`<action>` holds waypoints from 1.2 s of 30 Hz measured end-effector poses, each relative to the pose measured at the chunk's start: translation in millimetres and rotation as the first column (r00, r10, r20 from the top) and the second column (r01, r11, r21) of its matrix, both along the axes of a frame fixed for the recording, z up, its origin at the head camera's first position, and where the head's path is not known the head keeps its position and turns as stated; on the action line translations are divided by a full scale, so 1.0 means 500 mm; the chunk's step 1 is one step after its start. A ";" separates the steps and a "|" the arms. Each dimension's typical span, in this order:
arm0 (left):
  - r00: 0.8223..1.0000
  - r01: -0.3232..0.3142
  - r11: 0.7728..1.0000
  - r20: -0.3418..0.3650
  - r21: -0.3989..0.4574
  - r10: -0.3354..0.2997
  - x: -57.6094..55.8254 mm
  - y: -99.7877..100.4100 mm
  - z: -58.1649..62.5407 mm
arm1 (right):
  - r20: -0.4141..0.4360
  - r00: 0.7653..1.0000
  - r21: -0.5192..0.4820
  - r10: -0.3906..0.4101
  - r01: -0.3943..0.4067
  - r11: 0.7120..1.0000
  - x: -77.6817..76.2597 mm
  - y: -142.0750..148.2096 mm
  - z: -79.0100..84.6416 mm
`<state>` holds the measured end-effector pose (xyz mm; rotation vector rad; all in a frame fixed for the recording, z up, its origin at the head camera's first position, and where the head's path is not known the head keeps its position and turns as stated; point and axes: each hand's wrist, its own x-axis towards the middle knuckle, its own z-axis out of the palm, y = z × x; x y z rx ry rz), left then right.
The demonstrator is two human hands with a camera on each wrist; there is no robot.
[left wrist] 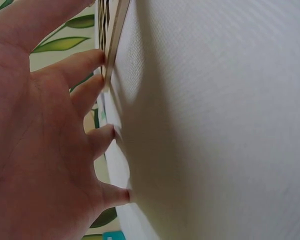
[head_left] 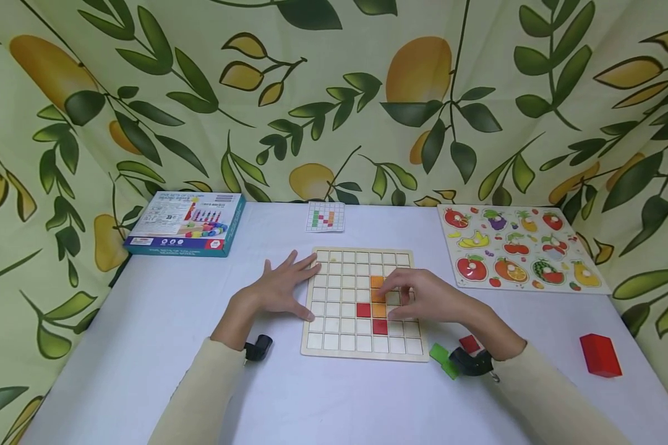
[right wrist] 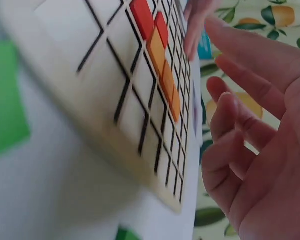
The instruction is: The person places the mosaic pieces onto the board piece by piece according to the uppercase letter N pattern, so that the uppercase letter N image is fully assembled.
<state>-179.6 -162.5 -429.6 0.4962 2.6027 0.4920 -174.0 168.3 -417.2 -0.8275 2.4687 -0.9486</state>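
Your left hand (head_left: 281, 286): fingers spread, touching grid board (head_left: 362, 356) at left edge, gripping nothing; use it as brace. Your right hand (head_left: 431, 296): fingers loosely bent over board, nothing pinched. Orange tiles (head_left: 378, 310) lie in column on board, near right fingertips. Nudge each square within lines, lightly; check layout against pattern card (head_left: 325, 217), beyond board.
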 end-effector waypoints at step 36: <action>1.000 -0.017 1.000 -0.003 -0.009 0.017 0.004 0.004 0.003 | 0.036 0.980 0.057 -0.198 0.196 0.979 0.123 0.261 -0.007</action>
